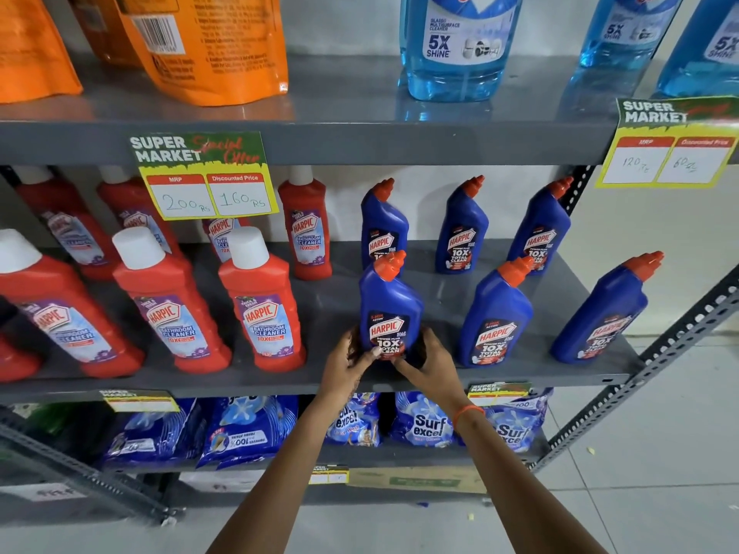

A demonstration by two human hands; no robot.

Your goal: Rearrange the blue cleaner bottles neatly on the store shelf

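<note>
Several blue Harpic cleaner bottles with orange caps stand on the grey middle shelf (500, 377). The front-left blue bottle (390, 301) stands upright near the shelf's front edge, label facing me. My left hand (352, 361) grips its base from the left and my right hand (428, 361) grips it from the right. Two more front-row blue bottles (498, 313) (604, 309) stand to its right. Three blue bottles (384, 221) (462, 229) (540, 229) form a back row.
Red Harpic bathroom cleaner bottles (260, 301) fill the left half of the same shelf. Above are orange pouches (208, 46) and light blue glass cleaner bottles (460, 42). Surf Excel packs (424, 421) lie on the shelf below. Price tags (204, 177) hang from the upper shelf edge.
</note>
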